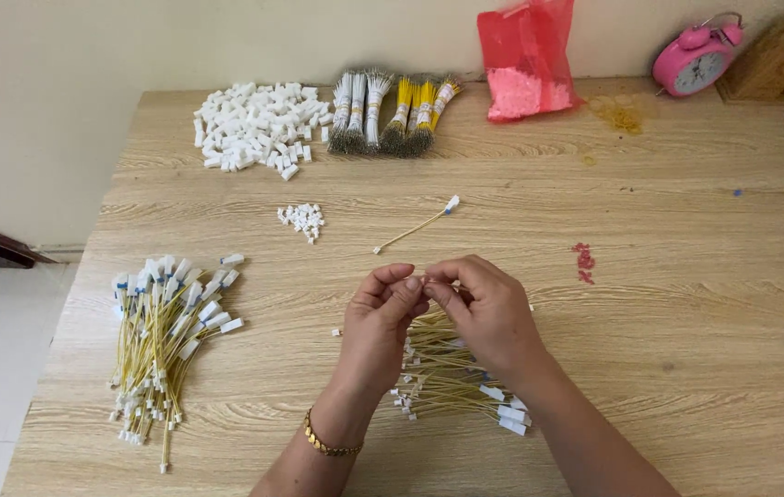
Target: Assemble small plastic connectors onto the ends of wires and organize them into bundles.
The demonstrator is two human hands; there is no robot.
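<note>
Head view. Both hands are held together above the table (686, 276), just over a loose pile of yellow wires (452, 373). The left hand (383, 317) and the right hand (484, 308) are pinched fingertip to fingertip on something very small; what is held cannot be told, though it sits at the meeting point of thumbs and forefingers. A gold bracelet (327, 444) is worn on the left wrist.

A finished-looking heap (166, 336) of wires with white end caps lies well to the left. One single capped wire (415, 225) lies apart, beyond the hands, near a small cluster of white caps (301, 221). A larger cap stock (258, 124) and bundled wires (392, 112) are kept at the far edge.

Judgement: a cap is probably being seated on a wire end. Fine alignment and a steady push seem required.
</note>
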